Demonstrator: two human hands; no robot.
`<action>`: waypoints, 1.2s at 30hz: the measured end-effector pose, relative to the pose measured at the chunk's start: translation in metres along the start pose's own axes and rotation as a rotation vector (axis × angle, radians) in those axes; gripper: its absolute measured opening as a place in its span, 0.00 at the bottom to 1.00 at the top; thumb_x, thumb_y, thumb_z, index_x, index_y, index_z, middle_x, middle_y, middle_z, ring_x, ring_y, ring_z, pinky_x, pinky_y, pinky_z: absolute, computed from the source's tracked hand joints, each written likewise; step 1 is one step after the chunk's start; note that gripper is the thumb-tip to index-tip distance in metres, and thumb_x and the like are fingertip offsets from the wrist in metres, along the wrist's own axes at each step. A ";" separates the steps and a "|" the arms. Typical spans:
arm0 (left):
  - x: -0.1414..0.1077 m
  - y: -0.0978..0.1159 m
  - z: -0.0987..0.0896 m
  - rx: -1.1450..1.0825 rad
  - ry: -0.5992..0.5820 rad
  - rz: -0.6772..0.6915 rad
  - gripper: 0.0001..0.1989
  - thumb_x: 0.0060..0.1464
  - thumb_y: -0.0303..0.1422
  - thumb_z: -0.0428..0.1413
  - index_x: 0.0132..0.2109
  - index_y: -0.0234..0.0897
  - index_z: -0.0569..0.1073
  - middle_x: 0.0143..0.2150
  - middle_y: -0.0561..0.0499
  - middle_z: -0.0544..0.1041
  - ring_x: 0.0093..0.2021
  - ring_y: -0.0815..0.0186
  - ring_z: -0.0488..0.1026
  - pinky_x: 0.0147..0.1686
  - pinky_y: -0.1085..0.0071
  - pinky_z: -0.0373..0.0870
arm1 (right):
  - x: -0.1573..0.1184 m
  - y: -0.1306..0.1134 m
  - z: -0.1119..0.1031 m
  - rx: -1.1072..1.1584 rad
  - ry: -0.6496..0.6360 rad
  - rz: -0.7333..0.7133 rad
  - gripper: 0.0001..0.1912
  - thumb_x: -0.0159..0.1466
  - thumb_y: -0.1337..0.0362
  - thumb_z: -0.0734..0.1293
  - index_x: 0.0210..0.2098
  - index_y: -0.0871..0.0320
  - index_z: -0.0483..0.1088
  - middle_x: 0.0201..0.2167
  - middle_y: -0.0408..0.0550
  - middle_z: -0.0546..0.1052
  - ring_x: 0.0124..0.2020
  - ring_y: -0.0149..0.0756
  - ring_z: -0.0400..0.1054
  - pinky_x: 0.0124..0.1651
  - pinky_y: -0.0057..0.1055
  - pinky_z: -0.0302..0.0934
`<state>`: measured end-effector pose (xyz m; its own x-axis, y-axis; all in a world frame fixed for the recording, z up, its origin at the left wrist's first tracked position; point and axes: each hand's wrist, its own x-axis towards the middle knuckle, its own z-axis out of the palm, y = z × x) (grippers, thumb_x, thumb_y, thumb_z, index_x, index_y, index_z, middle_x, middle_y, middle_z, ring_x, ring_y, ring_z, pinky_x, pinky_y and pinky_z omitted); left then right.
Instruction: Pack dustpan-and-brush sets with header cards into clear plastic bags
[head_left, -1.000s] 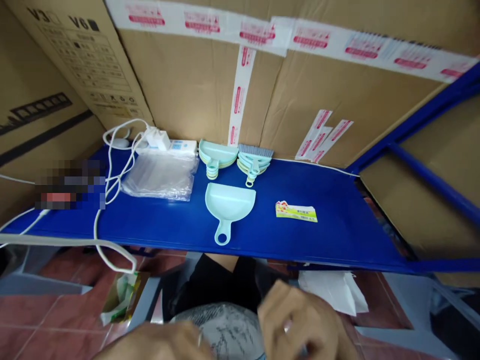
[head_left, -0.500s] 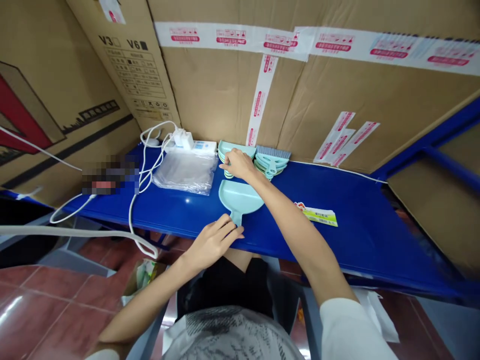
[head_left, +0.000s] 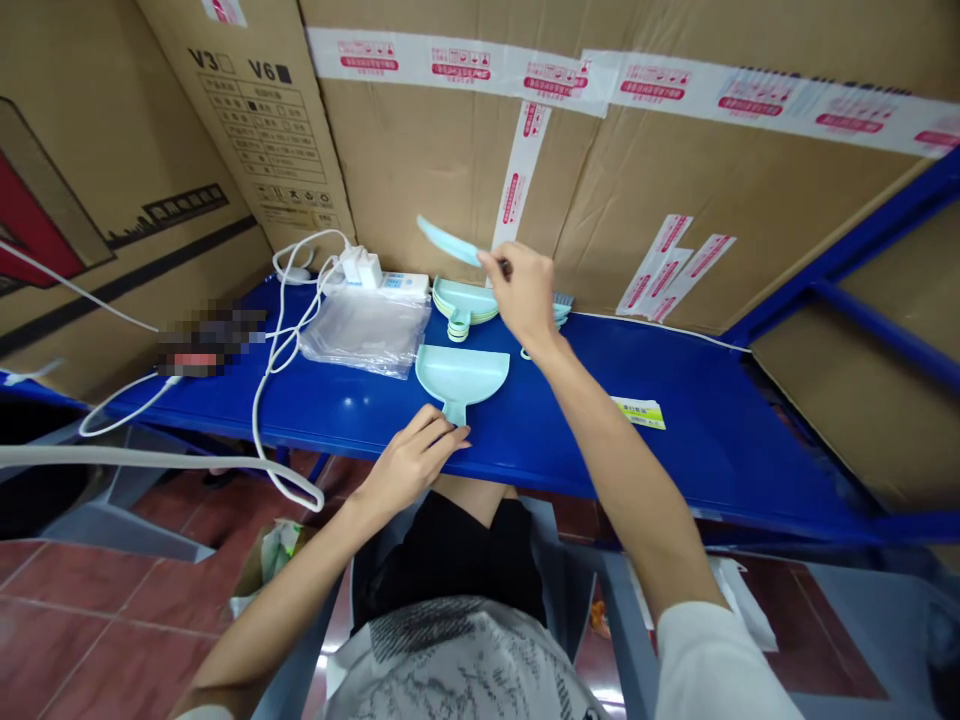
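A light-blue dustpan [head_left: 462,374] lies on the blue table, its straight edge facing away from me. My left hand [head_left: 420,452] is closed on its short handle at the table's front edge. Raised above the back of the table, my right hand [head_left: 526,290] pinches another light-blue dustpan [head_left: 450,242], seen almost edge-on. Just below it stands a stack of dustpans [head_left: 466,298] in pale blue and green. Behind my right hand, a pile of small brushes [head_left: 561,308] is mostly hidden.
Clear plastic bags [head_left: 366,335] lie left of the stack, before a white power strip [head_left: 405,285] with cables. A green-and-white printed card [head_left: 641,412] is on the right. Cardboard [head_left: 435,170] walls the back; a blue metal post [head_left: 847,230] rises at right.
My right hand has risen from the dustpan stack, bringing one dustpan up with it. My left hand stays on the handle of the dustpan on the table. The view has shifted slightly.
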<state>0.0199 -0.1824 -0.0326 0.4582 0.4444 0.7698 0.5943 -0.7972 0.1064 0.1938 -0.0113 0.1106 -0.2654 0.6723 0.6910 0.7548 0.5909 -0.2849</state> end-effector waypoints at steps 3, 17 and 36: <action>-0.005 0.000 -0.003 0.000 0.019 0.010 0.11 0.70 0.22 0.60 0.57 0.31 0.74 0.42 0.44 0.81 0.41 0.60 0.69 0.41 0.62 0.74 | -0.073 -0.012 -0.058 0.015 0.239 -0.121 0.18 0.80 0.57 0.64 0.34 0.54 0.71 0.32 0.46 0.77 0.34 0.37 0.71 0.43 0.34 0.64; -0.006 -0.007 0.000 -0.015 0.026 -0.122 0.07 0.70 0.29 0.62 0.54 0.39 0.78 0.46 0.44 0.79 0.47 0.56 0.74 0.43 0.60 0.76 | -0.263 -0.006 -0.070 -0.409 0.028 -0.192 0.12 0.75 0.70 0.70 0.34 0.55 0.71 0.33 0.51 0.79 0.34 0.39 0.72 0.39 0.37 0.66; 0.002 -0.005 0.003 -0.123 -0.048 -0.299 0.09 0.72 0.29 0.57 0.55 0.38 0.78 0.57 0.40 0.75 0.60 0.51 0.72 0.60 0.52 0.74 | -0.194 0.140 -0.124 -0.195 -0.483 0.042 0.28 0.65 0.61 0.70 0.64 0.54 0.74 0.58 0.59 0.79 0.62 0.62 0.70 0.62 0.57 0.69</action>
<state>0.0198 -0.1761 -0.0334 0.3079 0.6828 0.6625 0.6246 -0.6704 0.4006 0.4248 -0.1145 0.0186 -0.4445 0.8499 0.2830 0.8562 0.4960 -0.1448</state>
